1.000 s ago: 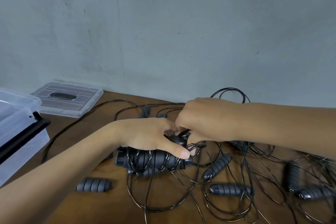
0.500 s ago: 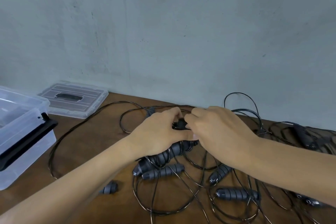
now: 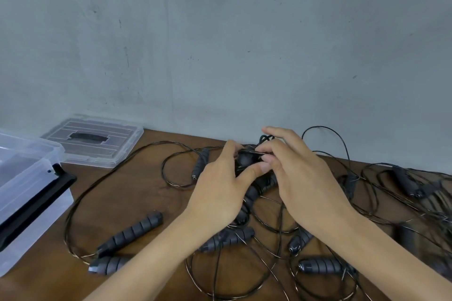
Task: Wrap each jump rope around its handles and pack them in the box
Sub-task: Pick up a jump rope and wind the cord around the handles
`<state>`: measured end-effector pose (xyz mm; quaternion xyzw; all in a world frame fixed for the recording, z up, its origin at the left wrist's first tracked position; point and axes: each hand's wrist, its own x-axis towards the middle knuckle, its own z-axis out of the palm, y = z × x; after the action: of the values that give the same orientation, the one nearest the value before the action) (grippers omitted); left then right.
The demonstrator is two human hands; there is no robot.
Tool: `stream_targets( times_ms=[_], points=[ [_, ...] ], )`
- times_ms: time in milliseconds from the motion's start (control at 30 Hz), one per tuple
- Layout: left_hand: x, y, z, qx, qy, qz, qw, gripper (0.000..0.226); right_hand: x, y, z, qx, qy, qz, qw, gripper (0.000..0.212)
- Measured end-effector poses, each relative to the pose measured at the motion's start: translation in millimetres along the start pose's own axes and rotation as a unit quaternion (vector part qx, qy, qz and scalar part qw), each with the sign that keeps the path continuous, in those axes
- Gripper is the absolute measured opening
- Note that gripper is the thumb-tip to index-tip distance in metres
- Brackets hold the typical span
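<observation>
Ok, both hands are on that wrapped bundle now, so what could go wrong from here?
The bundle sits in a tangle of loose cords, so lifting it may drag neighbouring handles along. The left hand and right hand pinch only its top end; the wraps could slip loose before reaching the box.

Dark grey ribbed handles [image 3: 133, 232], black cords [image 3: 176, 184], brown wooden table [image 3: 127, 193], clear box [image 3: 27, 178].

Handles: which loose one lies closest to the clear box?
The ridged grey handle left of the left hand, angled toward the box; the rest lie farther right.
</observation>
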<state>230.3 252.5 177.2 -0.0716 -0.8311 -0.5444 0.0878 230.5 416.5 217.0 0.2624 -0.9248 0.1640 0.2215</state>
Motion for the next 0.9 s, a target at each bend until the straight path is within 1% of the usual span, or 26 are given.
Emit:
stream_targets(
  times_ms=[67,133,167,233,300,367,400,533,633,700,800,900],
  points=[
    [1.2,-5.2,-3.7,-0.082,0.007,-0.014,0.996,0.029,5.2,-3.1,5.5,0.003,-0.011,-0.003,1.000,0.046],
    [2.9,-7.9,-9.2,-0.161,0.015,-0.026,0.987,0.030,10.8,-7.9,10.0,0.038,-0.029,0.001,0.999,0.054],
    [4.0,-8.6,-11.8,-0.185,0.019,-0.028,0.982,0.035,13.8,-10.6,11.8,0.067,-0.025,0.008,0.997,0.053],
    [7.3,-13.3,-19.0,-0.213,0.033,-0.027,0.976,0.042,23.1,-18.3,16.0,0.154,-0.001,0.039,0.987,0.045],
    [9.6,-14.6,-21.6,-0.216,0.060,-0.025,0.974,0.044,27.6,-23.5,15.0,0.224,0.026,0.074,0.971,0.038],
    [15.1,-21.5,-32.6,-0.207,0.079,-0.022,0.975,0.044,36.0,-31.7,19.0,0.273,0.039,0.102,0.956,0.034],
    [17.2,-24.5,-37.8,-0.202,0.080,-0.019,0.976,0.043,38.9,-36.1,21.6,0.285,0.044,0.103,0.952,0.033],
    [23.5,-36.1,-54.2,-0.231,0.058,-0.014,0.971,0.043,47.2,-52.1,34.4,0.268,0.048,0.095,0.957,0.031],
    [26.8,-44.8,-65.3,-0.287,0.020,-0.029,0.957,0.046,52.7,-61.0,40.0,0.302,0.042,0.125,0.944,0.032],
    [26.8,-49.5,-72.0,-0.312,0.004,-0.030,0.950,0.044,56.0,-66.7,42.2,0.331,0.031,0.143,0.932,0.031],
    [25.7,-56.0,-81.6,-0.295,0.000,-0.019,0.955,0.036,59.1,-75.0,47.2,0.362,0.013,0.166,0.917,0.029],
    [24.3,-64.3,-91.2,-0.276,-0.015,-0.011,0.961,0.028,62.0,-81.9,56.5,0.374,0.020,0.185,0.909,0.025]
  ],
)
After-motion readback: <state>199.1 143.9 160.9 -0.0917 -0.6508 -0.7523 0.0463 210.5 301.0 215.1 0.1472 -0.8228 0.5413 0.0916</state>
